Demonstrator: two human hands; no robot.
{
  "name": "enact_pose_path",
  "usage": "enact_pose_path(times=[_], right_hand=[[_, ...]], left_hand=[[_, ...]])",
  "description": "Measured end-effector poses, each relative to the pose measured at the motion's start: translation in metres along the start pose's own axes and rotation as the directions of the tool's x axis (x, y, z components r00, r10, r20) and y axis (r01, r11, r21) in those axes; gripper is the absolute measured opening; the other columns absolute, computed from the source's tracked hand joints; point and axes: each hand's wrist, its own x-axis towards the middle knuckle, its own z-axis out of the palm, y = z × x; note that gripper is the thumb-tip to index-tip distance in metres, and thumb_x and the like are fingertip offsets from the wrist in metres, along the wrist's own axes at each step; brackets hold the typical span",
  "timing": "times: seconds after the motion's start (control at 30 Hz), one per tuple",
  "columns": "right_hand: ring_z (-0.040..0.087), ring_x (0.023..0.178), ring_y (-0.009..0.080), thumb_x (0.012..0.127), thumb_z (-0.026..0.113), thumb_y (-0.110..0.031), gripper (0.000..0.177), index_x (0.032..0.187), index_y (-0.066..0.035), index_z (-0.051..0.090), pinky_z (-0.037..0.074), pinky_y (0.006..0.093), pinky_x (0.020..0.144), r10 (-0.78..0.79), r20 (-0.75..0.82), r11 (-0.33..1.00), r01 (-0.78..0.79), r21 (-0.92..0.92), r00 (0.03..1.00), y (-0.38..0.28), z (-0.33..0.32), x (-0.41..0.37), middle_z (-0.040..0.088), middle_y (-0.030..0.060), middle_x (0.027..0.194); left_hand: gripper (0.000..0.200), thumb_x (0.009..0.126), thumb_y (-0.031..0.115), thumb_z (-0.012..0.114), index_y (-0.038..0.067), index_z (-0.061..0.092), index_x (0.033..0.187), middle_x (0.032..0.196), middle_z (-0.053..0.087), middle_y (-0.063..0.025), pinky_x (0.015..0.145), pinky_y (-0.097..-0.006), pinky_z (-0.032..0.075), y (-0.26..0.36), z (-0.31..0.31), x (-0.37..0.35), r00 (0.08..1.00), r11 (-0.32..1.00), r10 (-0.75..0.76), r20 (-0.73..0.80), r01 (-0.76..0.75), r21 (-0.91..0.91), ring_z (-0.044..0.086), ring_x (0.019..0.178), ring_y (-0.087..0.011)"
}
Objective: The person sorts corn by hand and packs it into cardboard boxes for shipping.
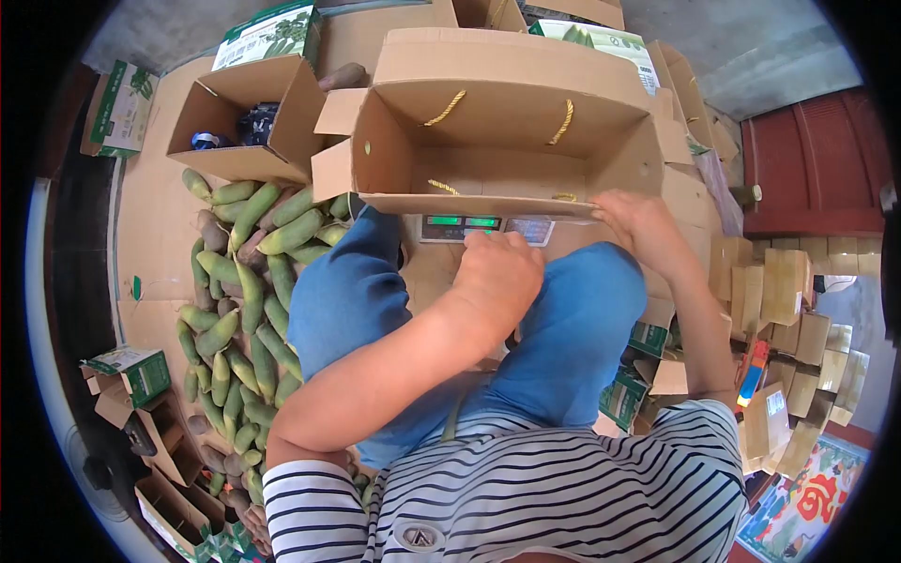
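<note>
An open cardboard box (507, 145) with yellow rope handles stands in front of me, nothing inside it. Under its near edge shows a digital scale (457, 228) with lit green displays and a keypad. My left hand (502, 274) is closed, knuckles up, its curled fingers right at the scale's panel. At the near right corner of the box, my right hand (633, 220) grips the rim with bent fingers. Both hands are in front of my blue-trousered knees.
Long green radishes (249, 291) lie heaped on cardboard to my left. Behind them a smaller open box (246, 117) holds dark and blue items. Folded cartons (798, 310) and a red and blue tape dispenser (752, 375) are at the right. A printed green carton (267, 38) stands at the back.
</note>
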Motion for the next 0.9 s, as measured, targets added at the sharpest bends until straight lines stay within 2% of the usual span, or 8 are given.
enact_pose_path(times=[0.1, 0.2, 0.37, 0.47, 0.57, 0.67, 0.77, 0.9], right_hand=[[0.061, 0.088, 0.0340, 0.086, 0.056, -0.014, 0.020, 0.104, -0.006, 0.060, 0.050, 0.0386, 0.074, 0.048, -0.043, 0.999, -0.047, 0.004, 0.998, 0.028, 0.026, -0.004, 0.063, 0.0151, 0.100], [0.061, 0.091, 0.0338, 0.086, 0.057, -0.015, 0.020, 0.104, -0.007, 0.060, 0.050, 0.0390, 0.075, 0.061, -0.123, 0.998, -0.058, 0.031, 0.990, 0.062, 0.054, -0.003, 0.063, 0.0150, 0.103], [0.062, 0.089, 0.0333, 0.086, 0.057, -0.016, 0.020, 0.104, -0.008, 0.059, 0.050, 0.0391, 0.074, 0.130, -0.218, 0.991, -0.132, 0.006, 0.967, 0.108, 0.067, 0.012, 0.063, 0.0149, 0.102], [0.061, 0.086, 0.0342, 0.087, 0.056, -0.016, 0.020, 0.105, -0.008, 0.058, 0.051, 0.0392, 0.072, 0.084, -0.268, 0.996, -0.089, -0.007, 0.960, 0.126, 0.060, 0.031, 0.063, 0.0148, 0.100], [0.061, 0.088, 0.0336, 0.087, 0.056, -0.015, 0.020, 0.105, -0.009, 0.058, 0.050, 0.0387, 0.074, 0.046, -0.260, 0.994, -0.072, -0.088, 0.965, 0.127, 0.048, 0.046, 0.063, 0.0144, 0.100], [0.061, 0.089, 0.0333, 0.087, 0.056, -0.015, 0.019, 0.105, -0.008, 0.058, 0.050, 0.0387, 0.075, 0.000, -0.138, 0.999, -0.006, -0.044, 0.990, 0.104, 0.032, 0.055, 0.063, 0.0140, 0.101], [0.060, 0.089, 0.0338, 0.087, 0.056, -0.016, 0.019, 0.104, -0.007, 0.058, 0.049, 0.0392, 0.074, -0.080, -0.188, 0.997, 0.075, -0.035, 0.979, 0.098, 0.047, 0.038, 0.062, 0.0135, 0.101], [0.060, 0.090, 0.0339, 0.087, 0.056, -0.018, 0.021, 0.104, -0.005, 0.058, 0.049, 0.0393, 0.076, 0.037, -0.116, 0.998, -0.031, 0.053, 0.993, 0.092, 0.074, 0.011, 0.062, 0.0142, 0.102]], left_hand=[[0.026, 0.077, 0.018, 0.062, 0.007, 0.061, 0.100, 0.097, 0.061, -0.0106, 0.074, -0.0400, 0.045, -0.001, -0.002, -0.001, 0.999, 0.999, 0.034, 0.013, -0.034, 0.001, 0.060, 0.090, -0.0247], [0.029, 0.066, 0.011, 0.066, 0.004, 0.058, 0.093, 0.086, 0.060, -0.0104, 0.071, -0.0353, 0.047, -0.002, 0.003, -0.002, 0.998, 0.999, 0.041, -0.052, -0.041, 0.008, 0.060, 0.083, -0.0234], [0.024, 0.067, 0.012, 0.065, 0.005, 0.059, 0.089, 0.085, 0.060, -0.0095, 0.067, -0.0353, 0.047, -0.003, 0.009, 0.000, 0.993, 0.999, 0.032, -0.115, -0.028, 0.031, 0.060, 0.079, -0.0231], [0.021, 0.068, 0.012, 0.064, 0.005, 0.059, 0.087, 0.084, 0.060, -0.0089, 0.066, -0.0353, 0.047, -0.002, 0.009, 0.002, 0.995, 1.000, 0.021, -0.097, -0.020, 0.014, 0.061, 0.078, -0.0228], [0.020, 0.068, 0.012, 0.064, 0.006, 0.059, 0.087, 0.084, 0.060, -0.0086, 0.065, -0.0351, 0.048, 0.000, 0.008, 0.005, 0.995, 1.000, 0.019, -0.100, -0.019, 0.002, 0.061, 0.078, -0.0223], [0.020, 0.069, 0.012, 0.063, 0.006, 0.059, 0.087, 0.083, 0.060, -0.0085, 0.065, -0.0349, 0.048, -0.002, 0.007, 0.005, 0.994, 1.000, 0.020, -0.111, -0.020, 0.002, 0.061, 0.079, -0.0220], [0.020, 0.069, 0.012, 0.063, 0.006, 0.058, 0.087, 0.083, 0.060, -0.0085, 0.066, -0.0348, 0.048, -0.002, 0.009, 0.004, 0.989, 1.000, 0.019, -0.148, -0.019, 0.001, 0.061, 0.079, -0.0216], [0.020, 0.069, 0.012, 0.063, 0.006, 0.058, 0.088, 0.084, 0.060, -0.0085, 0.067, -0.0348, 0.048, -0.001, 0.005, 0.000, 0.991, 0.999, 0.022, -0.131, -0.017, 0.034, 0.061, 0.080, -0.0217]])
